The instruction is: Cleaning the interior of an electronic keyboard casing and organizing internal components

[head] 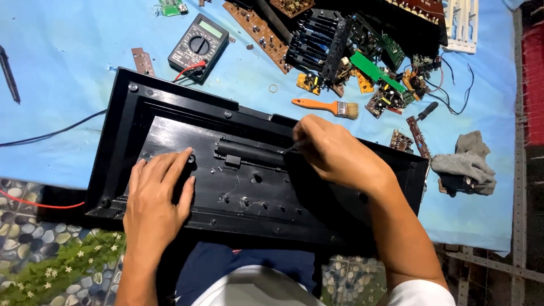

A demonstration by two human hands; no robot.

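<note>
Black casing (249, 187) lying back-up across the lap and the near edge of the blue tabletop (68, 73), still in one piece, with open screw holes dotted along its lower panel, so apparently part-way through unscrewing. Left hand (156, 198) spread flat and empty at 8 o'clock on the panel, right hand (334, 153) at 2 o'clock closed round a dark tool, seemingly a screwdriver (293, 148), tip by the central ridge. Beyond, at 12 o'clock a multimeter (198, 48), at 1 o'clock a brush (326, 106) and loose circuit boards (368, 68), at 3 o'clock a grey rag (467, 161).
</note>
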